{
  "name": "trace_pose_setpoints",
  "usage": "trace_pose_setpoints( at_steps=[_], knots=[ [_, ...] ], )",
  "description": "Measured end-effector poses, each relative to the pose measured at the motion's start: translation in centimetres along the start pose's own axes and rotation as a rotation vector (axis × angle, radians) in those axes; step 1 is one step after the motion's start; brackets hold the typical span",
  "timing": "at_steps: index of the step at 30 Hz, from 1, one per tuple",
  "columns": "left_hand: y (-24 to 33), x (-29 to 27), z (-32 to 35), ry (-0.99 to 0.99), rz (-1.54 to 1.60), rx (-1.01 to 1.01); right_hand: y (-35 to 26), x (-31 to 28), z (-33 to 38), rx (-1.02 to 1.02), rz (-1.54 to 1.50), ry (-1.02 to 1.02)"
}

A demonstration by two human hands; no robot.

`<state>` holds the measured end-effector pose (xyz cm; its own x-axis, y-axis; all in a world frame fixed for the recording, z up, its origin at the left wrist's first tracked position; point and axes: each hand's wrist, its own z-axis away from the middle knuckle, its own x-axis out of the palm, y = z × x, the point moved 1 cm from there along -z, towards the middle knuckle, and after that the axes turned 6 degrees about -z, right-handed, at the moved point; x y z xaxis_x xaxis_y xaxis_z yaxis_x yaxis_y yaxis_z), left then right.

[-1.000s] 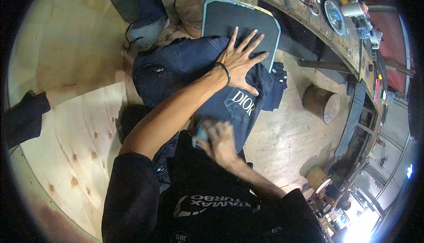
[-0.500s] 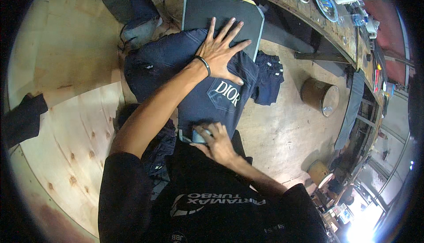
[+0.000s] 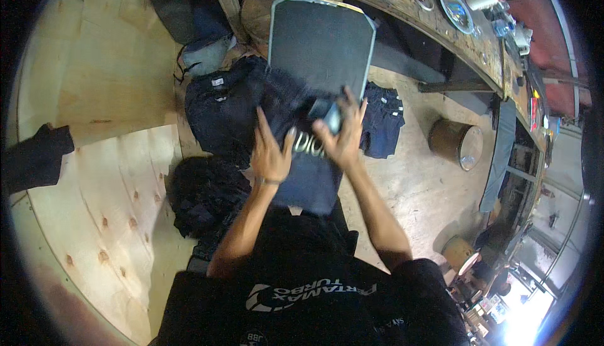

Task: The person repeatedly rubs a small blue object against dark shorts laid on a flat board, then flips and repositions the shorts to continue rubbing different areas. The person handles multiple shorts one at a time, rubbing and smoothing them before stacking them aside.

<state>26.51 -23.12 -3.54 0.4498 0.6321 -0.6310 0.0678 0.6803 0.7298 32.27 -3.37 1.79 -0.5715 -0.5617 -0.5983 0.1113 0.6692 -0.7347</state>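
A dark navy denim garment [image 3: 305,189] with white lettering on its pocket lies over the lower part of a long dark board [image 3: 321,44] with a pale rim. My left hand [image 3: 272,157] rests on the cloth left of the lettering, its thumb and forefinger apart. At the board's right edge, above the lettering, my right hand [image 3: 345,135] grips a small blue-grey block [image 3: 328,114]; motion blurs the block, so its exact kind is unclear. The garment's upper part is bunched and smeared by movement between the hands.
Dark shorts [image 3: 217,110] lie left of the board, and more folded shorts [image 3: 382,122] to its right. A dark cloth heap [image 3: 204,192] sits nearer on the left. A wooden workbench [image 3: 434,34] runs across the upper right, with a round drum [image 3: 456,145] below it.
My left hand has drawn back toward me from the board's upper part. My right hand has moved up and right with the block. The garment's top has come down, baring more board.
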Motion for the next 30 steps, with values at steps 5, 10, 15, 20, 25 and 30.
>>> trace_pose_setpoints(
  at_steps=[5, 10, 15, 20, 25, 30],
  knots=[
    [-11.4, -1.7, 6.5, -0.243, 0.122, -0.328, -6.6, 9.9, 5.7, -0.198, 0.009, -0.115],
    [-8.5, -4.4, 1.9, 0.041, 0.459, -0.073, -9.7, 13.5, 1.0, -0.016, -0.269, -0.233],
    [3.2, -2.5, 1.2, -0.066, -0.379, 0.119, -5.5, 3.1, 3.7, 0.08, -0.147, 0.365],
    [8.3, -1.4, -9.3, -0.064, -0.3, -0.022, 2.9, 2.2, -3.7, -0.002, 0.12, 0.321],
    [9.8, -0.5, -15.6, 0.364, -0.462, 0.541, 8.0, 3.8, -10.8, 0.198, -0.001, 0.416],
    [11.2, -2.0, -13.4, -0.109, -0.489, 0.418, 8.0, 3.0, -11.2, 0.333, -0.178, 0.496]
  ],
)
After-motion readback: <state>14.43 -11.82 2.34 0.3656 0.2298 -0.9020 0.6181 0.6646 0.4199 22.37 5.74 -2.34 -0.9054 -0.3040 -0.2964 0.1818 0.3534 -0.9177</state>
